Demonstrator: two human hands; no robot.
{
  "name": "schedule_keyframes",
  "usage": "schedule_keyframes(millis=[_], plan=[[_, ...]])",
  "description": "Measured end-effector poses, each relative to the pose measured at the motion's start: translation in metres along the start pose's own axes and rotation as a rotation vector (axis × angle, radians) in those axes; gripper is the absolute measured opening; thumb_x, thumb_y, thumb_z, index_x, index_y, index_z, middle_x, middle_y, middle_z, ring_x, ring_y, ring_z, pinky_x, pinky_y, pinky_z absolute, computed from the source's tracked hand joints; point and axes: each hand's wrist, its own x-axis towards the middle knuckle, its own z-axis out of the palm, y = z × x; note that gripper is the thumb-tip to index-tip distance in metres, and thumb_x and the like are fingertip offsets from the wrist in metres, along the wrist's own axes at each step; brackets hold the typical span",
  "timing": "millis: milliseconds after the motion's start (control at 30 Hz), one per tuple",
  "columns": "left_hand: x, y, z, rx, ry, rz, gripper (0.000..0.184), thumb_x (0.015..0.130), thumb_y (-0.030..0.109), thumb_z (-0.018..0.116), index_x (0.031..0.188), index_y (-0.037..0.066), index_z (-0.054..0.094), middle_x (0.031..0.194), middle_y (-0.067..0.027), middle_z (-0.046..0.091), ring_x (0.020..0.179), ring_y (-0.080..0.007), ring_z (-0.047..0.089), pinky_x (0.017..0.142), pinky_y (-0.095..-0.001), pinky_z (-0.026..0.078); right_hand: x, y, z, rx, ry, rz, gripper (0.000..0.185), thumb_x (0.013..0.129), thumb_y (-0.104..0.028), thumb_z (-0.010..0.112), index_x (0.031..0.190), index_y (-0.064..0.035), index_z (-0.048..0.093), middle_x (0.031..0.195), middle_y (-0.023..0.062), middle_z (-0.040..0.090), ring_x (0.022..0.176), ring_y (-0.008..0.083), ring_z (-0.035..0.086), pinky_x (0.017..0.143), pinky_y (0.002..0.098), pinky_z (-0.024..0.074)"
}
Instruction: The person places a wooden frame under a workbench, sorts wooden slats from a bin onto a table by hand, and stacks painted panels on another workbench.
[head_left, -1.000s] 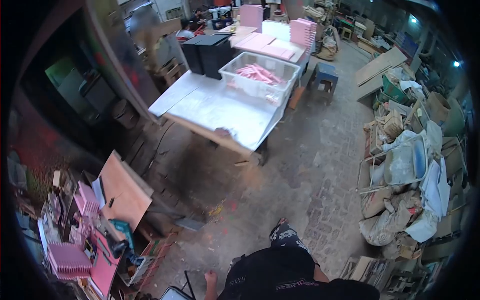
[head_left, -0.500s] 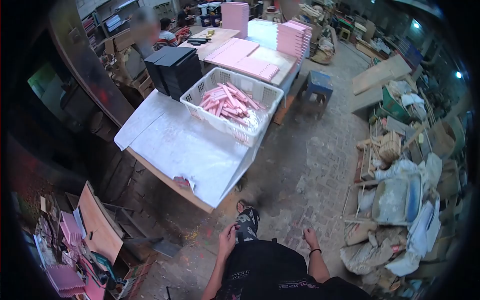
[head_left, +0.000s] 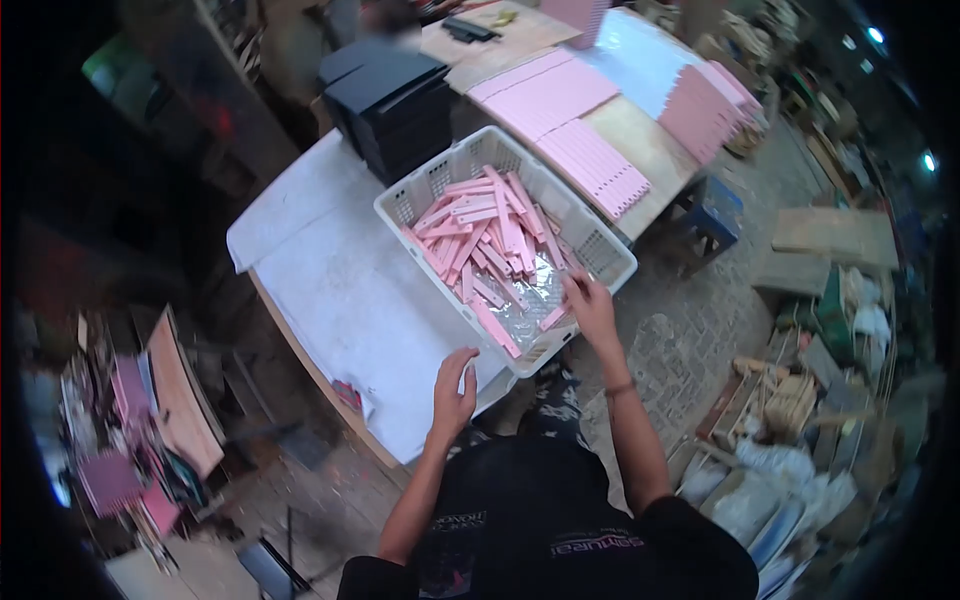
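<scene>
A white plastic basket (head_left: pixel 612 262) stands on the covered table (head_left: pixel 330 290), with many pink strips (head_left: pixel 500 225) piled loosely inside over clear plastic. My right hand (head_left: pixel 590 305) is over the basket's near right corner, its fingers apart and holding nothing that I can make out. Just outside the near edge of the basket, my left hand (head_left: pixel 457 388) is raised above the white cover, thumb and fingers apart and empty. Behind the basket's left corner rises a stack of black panels (head_left: pixel 395 110).
Pink slotted panels (head_left: pixel 555 100) lie on a board beyond the basket, near another pink stack (head_left: pixel 700 110). A blue stool (head_left: pixel 715 212) stands to the right. Wood scraps (head_left: pixel 790 400) and sacks line the right side; pink pieces and tools lie at the lower left.
The view has moved up to the table and basket. Both hands have risen from beside my body, the right one to over the basket and the left to its near side.
</scene>
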Motion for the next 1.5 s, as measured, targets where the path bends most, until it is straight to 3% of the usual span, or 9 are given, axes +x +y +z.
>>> schedule_keyframes(millis=[200, 233, 667, 800, 933, 1100, 1133, 1333, 1500], plan=[[0.014, 0.036, 0.071, 0.153, 0.19, -0.255, 0.029, 0.09, -0.002, 0.051, 0.117, 0.001, 0.06, 0.122, -0.0174, 0.059, 0.126, -0.036, 0.049, 0.105, -0.0419, 0.038, 0.179, 0.127, 0.065, -0.792, -0.004, -0.431, 0.032, 0.087, -0.018, 0.062, 0.112, 0.0006, 0.057, 0.107, 0.0218, 0.059, 0.094, 0.0364, 0.06, 0.071, 0.0418, 0.0511], [0.014, 0.041, 0.083, 0.167, 0.241, -0.318, 0.029, 0.09, -0.003, 0.051, 0.117, 0.001, 0.06, 0.122, -0.0174, 0.059, 0.127, -0.036, 0.049, 0.105, -0.0418, 0.038, 0.185, 0.118, 0.071, -0.84, -0.086, -0.225, 0.043, 0.087, -0.016, 0.06, 0.125, 0.001, 0.05, 0.119, 0.0235, 0.053, 0.105, 0.0403, 0.055, 0.078, 0.0458, 0.0522], [0.027, 0.074, 0.16, 0.317, 0.685, -0.529, 0.027, 0.091, -0.006, 0.046, 0.114, -0.004, 0.06, 0.119, -0.0188, 0.061, 0.124, -0.0355, 0.052, 0.105, -0.0411, 0.038, 0.208, 0.113, 0.081, -0.529, -0.321, -0.147, 0.048, 0.093, -0.021, 0.051, 0.138, -0.007, 0.043, 0.112, 0.0276, 0.052, 0.098, 0.0457, 0.056, 0.087, 0.0529, 0.0449], [0.023, 0.078, 0.175, 0.284, 0.74, -0.55, 0.028, 0.091, -0.006, 0.047, 0.114, -0.002, 0.061, 0.118, -0.0183, 0.062, 0.123, -0.0355, 0.053, 0.105, -0.0412, 0.039, 0.214, 0.105, 0.103, -0.639, -0.164, -0.171, 0.043, 0.093, -0.028, 0.05, 0.12, 0.0053, 0.053, 0.104, 0.0275, 0.057, 0.091, 0.0433, 0.058, 0.083, 0.0511, 0.0441], [0.012, 0.082, 0.172, 0.257, 0.726, -0.518, 0.027, 0.09, -0.004, 0.05, 0.114, 0.0, 0.062, 0.117, -0.0165, 0.063, 0.121, -0.0336, 0.054, 0.103, -0.0409, 0.041, 0.24, 0.22, 0.106, -1.303, -0.345, -1.083, 0.034, 0.096, -0.029, 0.046, 0.079, -0.0062, 0.064, 0.076, 0.0126, 0.064, 0.073, 0.0295, 0.057, 0.074, 0.0441, 0.0405], [-0.008, 0.063, 0.163, 0.145, 0.802, -0.454, 0.025, 0.092, -0.001, 0.05, 0.114, 0.002, 0.062, 0.114, -0.0161, 0.062, 0.11, -0.0315, 0.058, 0.095, -0.0374, 0.046, 0.224, 0.162, 0.096, -0.346, -0.409, -0.363, 0.06, 0.085, -0.011, 0.065, 0.133, 0.0123, 0.039, 0.125, 0.0316, 0.054, 0.115, 0.0397, 0.056, 0.102, 0.0382, 0.0428], [-0.011, 0.064, 0.159, 0.163, 0.792, -0.431, 0.025, 0.093, -0.001, 0.05, 0.114, 0.003, 0.062, 0.114, -0.0149, 0.062, 0.11, -0.0296, 0.058, 0.094, -0.0365, 0.046, 0.229, 0.2, 0.101, -0.721, -0.33, -0.52, 0.062, 0.084, -0.01, 0.066, 0.135, 0.0114, 0.039, 0.13, 0.0307, 0.051, 0.12, 0.0388, 0.053, 0.103, 0.038, 0.0419], [-0.036, 0.059, 0.123, 0.028, 0.842, -0.38, 0.024, 0.095, 0.002, 0.048, 0.117, 0.002, 0.059, 0.109, -0.0133, 0.063, 0.104, -0.0268, 0.061, 0.089, -0.035, 0.047, 0.222, 0.169, 0.088, -0.137, -0.425, 0.134, 0.062, 0.086, -0.013, 0.067, 0.138, 0.008, 0.039, 0.134, 0.0224, 0.051, 0.113, 0.0334, 0.056, 0.095, 0.0373, 0.0474], [-0.064, 0.052, 0.1, -0.041, 0.944, -0.389, 0.024, 0.096, 0.004, 0.048, 0.117, 0.001, 0.06, 0.103, -0.0125, 0.066, 0.097, -0.0235, 0.064, 0.085, -0.0335, 0.049, 0.234, 0.166, 0.095, -0.183, -0.396, 0.124, 0.059, 0.084, -0.008, 0.067, 0.135, 0.0087, 0.042, 0.126, 0.0225, 0.056, 0.105, 0.0322, 0.059, 0.088, 0.0393, 0.05]])
